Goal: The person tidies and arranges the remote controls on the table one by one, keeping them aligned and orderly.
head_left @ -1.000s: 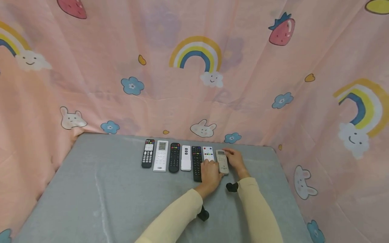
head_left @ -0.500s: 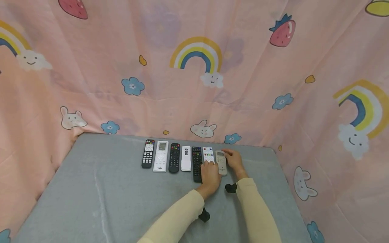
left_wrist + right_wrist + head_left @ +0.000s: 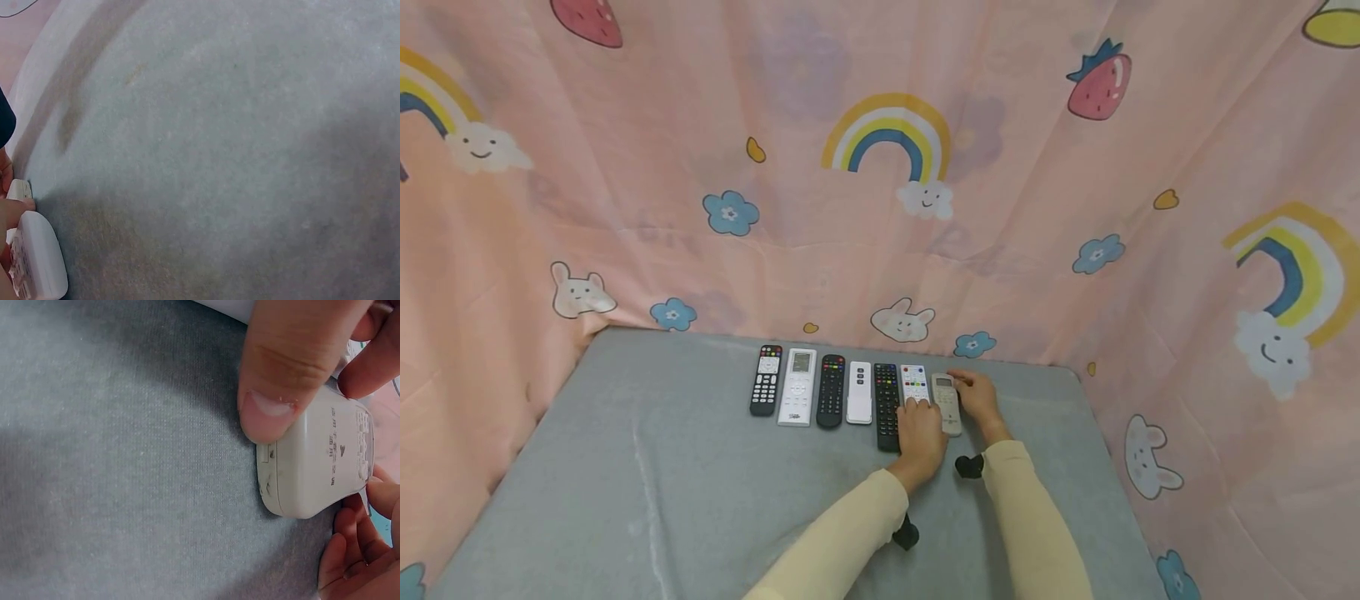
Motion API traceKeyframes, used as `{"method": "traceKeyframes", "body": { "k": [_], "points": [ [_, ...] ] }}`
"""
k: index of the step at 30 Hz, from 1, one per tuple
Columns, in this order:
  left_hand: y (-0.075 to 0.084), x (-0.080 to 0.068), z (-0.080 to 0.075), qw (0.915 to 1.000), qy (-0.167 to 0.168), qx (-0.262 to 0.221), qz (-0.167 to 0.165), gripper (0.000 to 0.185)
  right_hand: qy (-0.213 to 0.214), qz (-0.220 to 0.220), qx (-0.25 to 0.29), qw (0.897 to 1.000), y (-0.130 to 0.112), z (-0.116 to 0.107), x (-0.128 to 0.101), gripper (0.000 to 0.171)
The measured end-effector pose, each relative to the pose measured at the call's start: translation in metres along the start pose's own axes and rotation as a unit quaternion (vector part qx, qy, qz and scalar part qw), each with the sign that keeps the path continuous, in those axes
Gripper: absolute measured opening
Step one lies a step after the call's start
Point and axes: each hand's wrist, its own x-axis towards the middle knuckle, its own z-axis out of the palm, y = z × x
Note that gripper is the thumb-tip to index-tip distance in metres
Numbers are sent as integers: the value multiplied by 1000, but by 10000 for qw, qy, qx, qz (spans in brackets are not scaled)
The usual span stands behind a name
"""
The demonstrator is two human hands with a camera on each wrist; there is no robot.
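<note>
A beige air-conditioner remote (image 3: 947,402) with a small screen lies flat at the right end of a row of remotes. My right hand (image 3: 977,396) holds its upper right corner; curled right fingers (image 3: 361,540) show beyond it in the right wrist view. Against its near end presses the left thumb (image 3: 269,415), with another left finger (image 3: 372,362) by its left side. My left hand (image 3: 922,435) covers the lower part of a white remote (image 3: 914,379) with coloured buttons. In the left wrist view that white remote (image 3: 44,256) sits under the left fingers.
Leftward in the row are a long black remote (image 3: 886,417), a slim white remote (image 3: 859,392), a black remote (image 3: 831,390), a white remote with a screen (image 3: 797,387) and a black-and-white remote (image 3: 765,380). A grey cloth (image 3: 715,500) covers the table; a pink curtain (image 3: 820,275) hangs behind.
The beige remote's near end has swung slightly left, so it stands straighter beside the white remote. Both hands moved only slightly with it. The head view has shifted a little.
</note>
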Motion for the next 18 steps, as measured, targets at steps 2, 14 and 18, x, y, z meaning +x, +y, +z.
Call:
{"method": "traceKeyframes", "body": {
  "k": [2, 14, 18],
  "points": [
    [0, 1, 1, 10000, -27, -13, -12, 33, 2, -20, 4, 10000, 0, 0, 1, 31],
    [-24, 2, -22, 9825, 612, -1500, 917, 40, 517, -332, -132, 9980, -1, -14, -11, 37],
    [-57, -2, -48, 9704, 509, -1804, 1522, 33, 755, -973, -210, 9922, -13, -27, -26, 41]
  ]
}}
